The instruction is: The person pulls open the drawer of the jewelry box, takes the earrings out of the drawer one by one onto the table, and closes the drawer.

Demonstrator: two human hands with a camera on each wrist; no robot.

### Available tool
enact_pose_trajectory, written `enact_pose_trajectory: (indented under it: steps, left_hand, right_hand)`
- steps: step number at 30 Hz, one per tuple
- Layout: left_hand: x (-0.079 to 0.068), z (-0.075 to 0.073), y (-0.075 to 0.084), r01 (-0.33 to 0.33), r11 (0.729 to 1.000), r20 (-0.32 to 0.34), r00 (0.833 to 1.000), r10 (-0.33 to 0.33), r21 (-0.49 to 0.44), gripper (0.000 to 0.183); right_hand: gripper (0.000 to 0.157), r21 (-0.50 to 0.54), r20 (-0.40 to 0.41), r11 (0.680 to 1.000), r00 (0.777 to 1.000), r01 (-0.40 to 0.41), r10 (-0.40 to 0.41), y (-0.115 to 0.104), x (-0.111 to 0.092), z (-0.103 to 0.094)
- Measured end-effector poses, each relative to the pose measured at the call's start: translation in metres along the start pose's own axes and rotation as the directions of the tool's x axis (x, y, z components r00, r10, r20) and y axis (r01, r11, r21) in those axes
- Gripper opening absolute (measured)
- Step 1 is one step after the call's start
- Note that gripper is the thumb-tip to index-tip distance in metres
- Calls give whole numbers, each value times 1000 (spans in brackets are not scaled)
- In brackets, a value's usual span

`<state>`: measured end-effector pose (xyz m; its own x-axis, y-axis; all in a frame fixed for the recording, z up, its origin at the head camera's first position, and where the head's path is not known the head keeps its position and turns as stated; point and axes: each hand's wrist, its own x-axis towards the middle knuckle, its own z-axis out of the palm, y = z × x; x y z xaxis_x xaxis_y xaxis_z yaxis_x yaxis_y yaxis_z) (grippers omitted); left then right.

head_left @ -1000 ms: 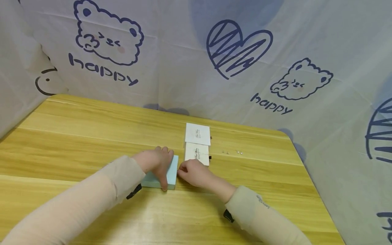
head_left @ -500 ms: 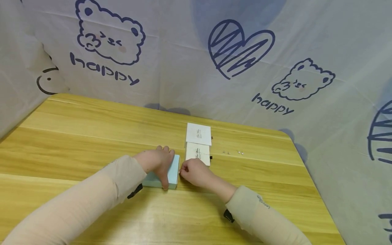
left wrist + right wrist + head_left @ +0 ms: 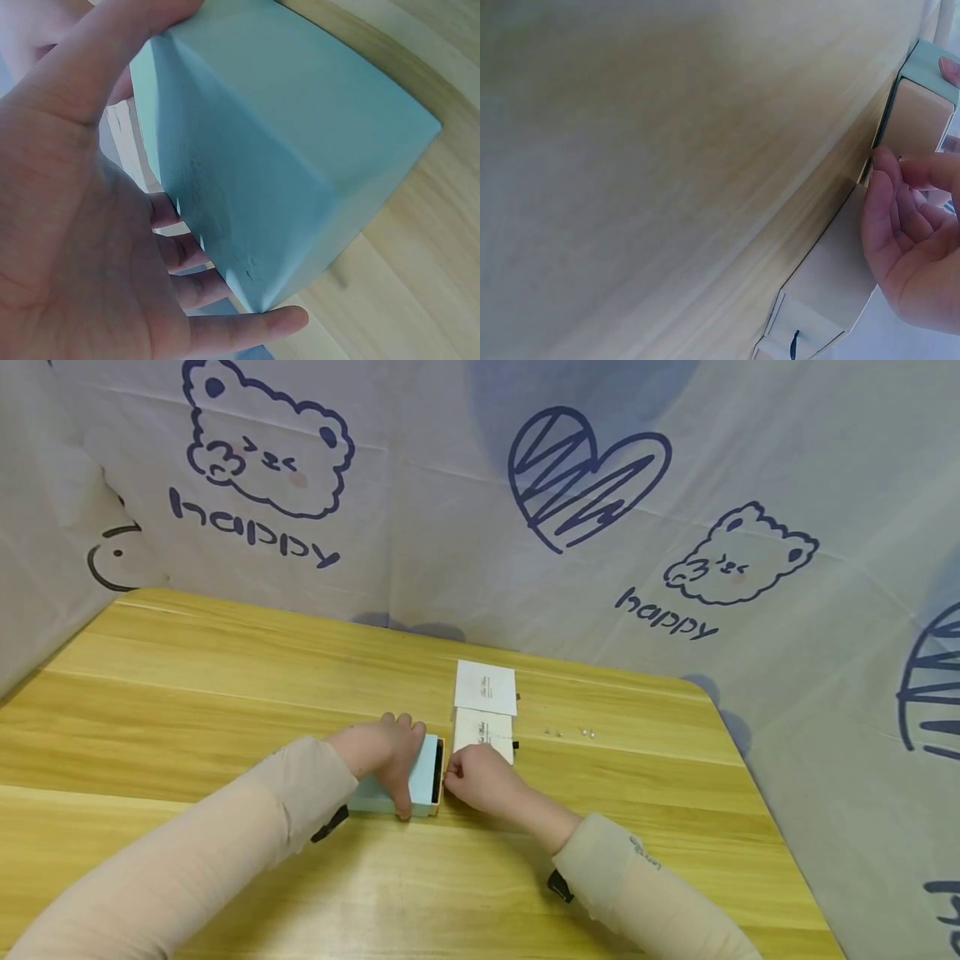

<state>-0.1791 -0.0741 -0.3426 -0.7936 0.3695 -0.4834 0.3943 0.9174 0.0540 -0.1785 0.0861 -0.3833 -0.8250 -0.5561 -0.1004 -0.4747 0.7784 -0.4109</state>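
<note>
A light blue drawer box (image 3: 424, 777) lies on the table. My left hand (image 3: 386, 758) grips it from above, thumb on the near side and fingers over the far side; its blue walls (image 3: 247, 142) fill much of the left wrist view. From its right end a tan-edged drawer (image 3: 440, 777) with a dark inside sticks out a little. At the front of that drawer, my right hand (image 3: 483, 779) pinches what seems to be a small pull tab, mostly hidden by the fingertips. In the right wrist view the drawer's front (image 3: 916, 112) looks pale tan.
Two white printed boxes, one farther back (image 3: 486, 688) and one nearer (image 3: 483, 727), stand just beyond my right hand, dark tabs on their right sides. Small shiny pieces (image 3: 587, 733) lie right of them. A printed cloth (image 3: 450, 527) hangs behind the table.
The drawer has slid out slightly to the right from the blue box, showing its dark inside. My right hand has shifted slightly right with it; my left hand keeps its grip.
</note>
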Motion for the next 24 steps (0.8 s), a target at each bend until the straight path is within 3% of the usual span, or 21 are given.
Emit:
enact_pose_trajectory:
  steps: [24]
  left_hand:
    - [-4,-1,-22,22,999,-5,1000,-22,-42,94]
  right_hand:
    - [39,-18,-32,999,999,-41,41,2,-1,-3]
